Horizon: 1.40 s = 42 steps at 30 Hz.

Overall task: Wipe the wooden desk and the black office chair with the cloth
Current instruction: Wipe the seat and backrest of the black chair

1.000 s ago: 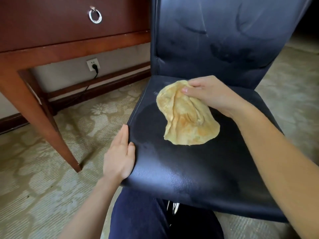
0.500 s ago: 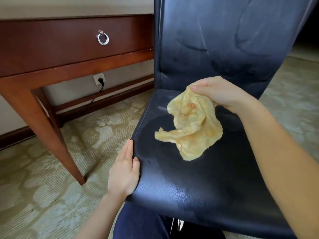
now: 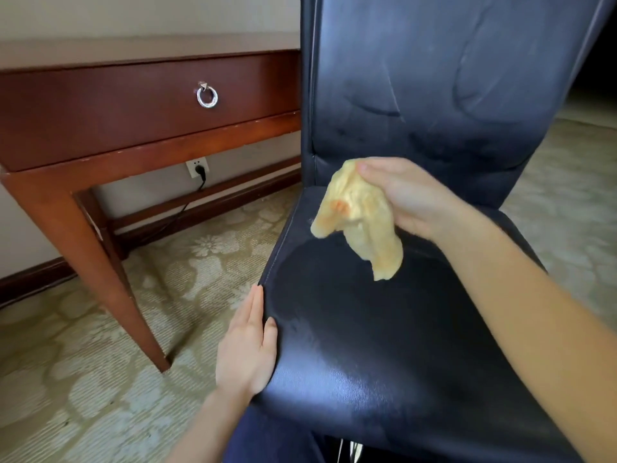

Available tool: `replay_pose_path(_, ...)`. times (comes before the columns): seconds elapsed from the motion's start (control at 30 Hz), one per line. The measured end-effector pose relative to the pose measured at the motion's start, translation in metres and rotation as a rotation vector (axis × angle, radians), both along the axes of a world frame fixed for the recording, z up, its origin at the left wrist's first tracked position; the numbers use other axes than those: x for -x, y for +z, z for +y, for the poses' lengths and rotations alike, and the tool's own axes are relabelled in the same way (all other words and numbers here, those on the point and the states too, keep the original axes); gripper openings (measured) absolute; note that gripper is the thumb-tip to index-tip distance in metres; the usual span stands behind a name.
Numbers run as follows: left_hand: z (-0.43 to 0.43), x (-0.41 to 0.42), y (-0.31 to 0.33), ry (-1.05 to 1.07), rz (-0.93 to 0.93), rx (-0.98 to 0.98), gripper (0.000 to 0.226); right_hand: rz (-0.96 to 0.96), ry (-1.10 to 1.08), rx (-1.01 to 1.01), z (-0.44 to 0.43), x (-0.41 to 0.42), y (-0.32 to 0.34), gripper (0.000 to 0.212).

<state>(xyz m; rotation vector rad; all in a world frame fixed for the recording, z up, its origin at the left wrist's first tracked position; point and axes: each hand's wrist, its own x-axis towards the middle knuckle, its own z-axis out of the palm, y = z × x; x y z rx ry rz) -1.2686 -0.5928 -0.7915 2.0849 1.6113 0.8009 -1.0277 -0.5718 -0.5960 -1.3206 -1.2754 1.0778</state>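
Two bare hands work at the chair, which fills the centre and right of the frame. Right hand, at mid-frame, has its fingers curled round the bunched yellow cloth; the cloth hangs from the grip, and whether its lower tip touches the seat I cannot tell. Left hand, lower centre, lies flat with straight fingers against the seat's left edge, thumb on top. At upper left stands the desk with a ring pull, and a socket below it.
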Motion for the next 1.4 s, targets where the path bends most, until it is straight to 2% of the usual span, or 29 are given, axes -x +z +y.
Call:
replay_pose_path(0.1, -0.001, 0.0, -0.002, -0.006, 0.014, -0.013, 0.057, -0.079, 0.155, 0.22, -0.008, 0.002, -0.028, 0.021)
replay_pose_path(0.17, -0.002, 0.001, -0.004, -0.003, 0.022, -0.016, 0.057, -0.318, 0.122, 0.254, -0.003, -0.007, -0.042, 0.016)
replay_pose_path(0.23, -0.003, 0.002, -0.005, 0.001, 0.029, -0.016, 0.057, -0.585, 0.001, 0.255, 0.002, -0.019, -0.056, 0.013)
replay_pose_path(0.3, -0.004, 0.001, -0.006, 0.001, 0.029, -0.014, 0.058, -0.762, -0.063, 0.273, 0.003, -0.026, -0.071, 0.028)
replay_pose_path(0.37, -0.004, 0.001, -0.005, 0.0, 0.033, -0.02, 0.059, -0.919, -0.055, 0.158, -0.001, -0.03, -0.082, 0.043)
replay_pose_path(0.43, -0.003, 0.001, -0.005, 0.002, 0.037, -0.024, 0.06, -0.954, 0.036, 0.005, -0.008, -0.034, -0.086, 0.047)
replay_pose_path(0.53, -0.003, 0.001, -0.005, 0.014, 0.041, -0.026, 0.06, -0.922, 0.254, 0.129, -0.023, -0.036, -0.088, 0.052)
replay_pose_path(0.6, -0.004, 0.001, -0.005, 0.018, 0.047, -0.026, 0.061, -0.996, 0.278, 0.187, -0.034, -0.03, -0.097, 0.062)
replay_pose_path(0.67, -0.004, 0.0, -0.005, 0.012, 0.051, -0.024, 0.062, -1.069, 0.218, 0.158, -0.044, -0.019, -0.111, 0.073)
replay_pose_path(0.73, -0.005, 0.0, -0.005, 0.011, 0.048, -0.025, 0.063, -1.1, 0.128, 0.087, -0.051, -0.008, -0.121, 0.07)
replay_pose_path(0.77, -0.005, 0.0, -0.004, 0.01, 0.048, -0.024, 0.063, -1.06, 0.08, 0.064, -0.052, -0.005, -0.122, 0.062)
replay_pose_path(0.87, -0.005, 0.0, -0.005, 0.01, 0.052, -0.019, 0.06, -0.743, -0.042, 0.103, -0.05, -0.007, -0.111, 0.023)
replay_pose_path(0.93, -0.005, 0.0, -0.005, 0.012, 0.05, -0.017, 0.059, -0.667, -0.247, 0.096, -0.046, -0.019, -0.095, 0.016)
replay_pose_path(1.0, -0.004, 0.0, -0.005, 0.016, 0.056, -0.02, 0.059, -0.766, -0.515, 0.026, -0.04, -0.036, -0.078, 0.021)
replay_pose_path(1.1, -0.003, 0.001, -0.005, 0.02, 0.06, -0.022, 0.058, -1.071, -0.813, -0.039, -0.031, -0.057, -0.063, 0.024)
replay_pose_path(1.17, -0.004, 0.0, -0.005, 0.022, 0.063, -0.022, 0.058, -1.198, -0.757, 0.048, -0.027, -0.058, -0.065, 0.029)
replay_pose_path(1.23, -0.004, 0.0, -0.005, 0.02, 0.06, -0.02, 0.058, -1.253, -0.526, 0.099, -0.029, -0.045, -0.076, 0.023)
replay_pose_path(1.3, -0.004, -0.001, -0.004, 0.02, 0.06, -0.019, 0.059, -1.289, -0.251, 0.038, -0.035, -0.029, -0.089, 0.012)
replay_pose_path(1.4, -0.004, -0.002, -0.003, 0.017, 0.061, -0.02, 0.059, -1.143, -0.068, -0.151, -0.042, -0.021, -0.095, 0.027)
